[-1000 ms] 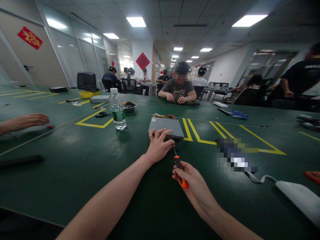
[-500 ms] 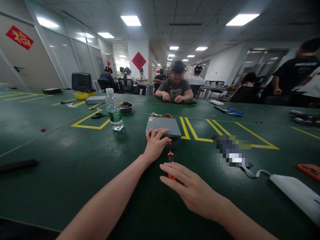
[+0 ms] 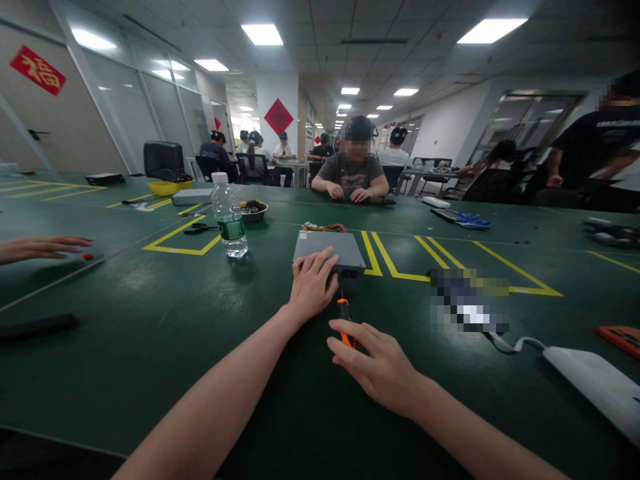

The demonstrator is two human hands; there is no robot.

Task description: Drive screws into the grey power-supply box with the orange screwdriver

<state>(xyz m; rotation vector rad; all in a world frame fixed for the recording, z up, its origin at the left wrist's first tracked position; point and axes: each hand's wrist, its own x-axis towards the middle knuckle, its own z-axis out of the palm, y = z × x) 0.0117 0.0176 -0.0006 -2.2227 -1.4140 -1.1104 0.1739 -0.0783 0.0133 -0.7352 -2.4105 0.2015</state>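
Resting left hand (image 3: 313, 283), fingers spread, on grey box (image 3: 347, 250), just ahead of right hand (image 3: 380, 367). Curving right hand half-open at screwdriver (image 3: 343, 309); cannot tell if firmly held. Probably at turning step; calling for straight, steady alignment.

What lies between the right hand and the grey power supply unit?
The head view shows a screwdriver there: handle at the right hand, shaft toward the power supply unit.
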